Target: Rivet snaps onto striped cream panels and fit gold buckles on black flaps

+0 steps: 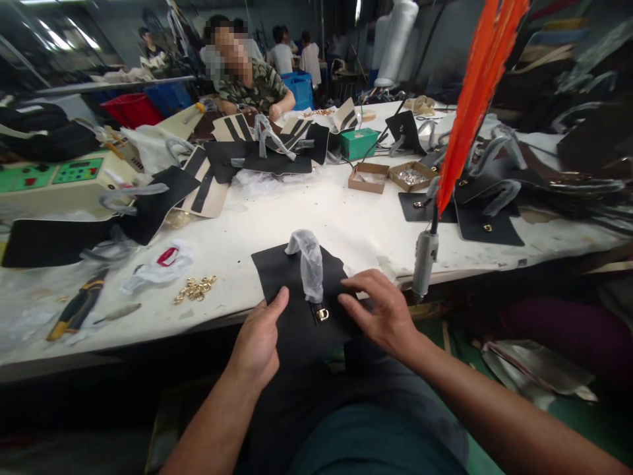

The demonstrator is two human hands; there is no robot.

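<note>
A black bag panel [277, 270] lies partly on the table and hangs over its front edge toward my lap. Its handle [310, 264] is wrapped in clear plastic and arches up from the panel. Below the handle sits a gold buckle [322, 315] on a short black tab. My left hand [260, 340] grips the panel's left edge, thumb on top and the other fingers hidden beneath. At the panel's right edge is my right hand [383, 310], its thumb and fingers apart; whether the fingertips touch the panel I cannot tell.
An electric screwdriver [424, 264] hangs at the right under an orange strip [475, 99]. Gold rings [195, 289] and yellow-black pliers [79, 307] lie left. Small boxes [368, 178], more black panels [487, 224] and a machine [54, 181] surround the work area. A person [252, 82] sits opposite.
</note>
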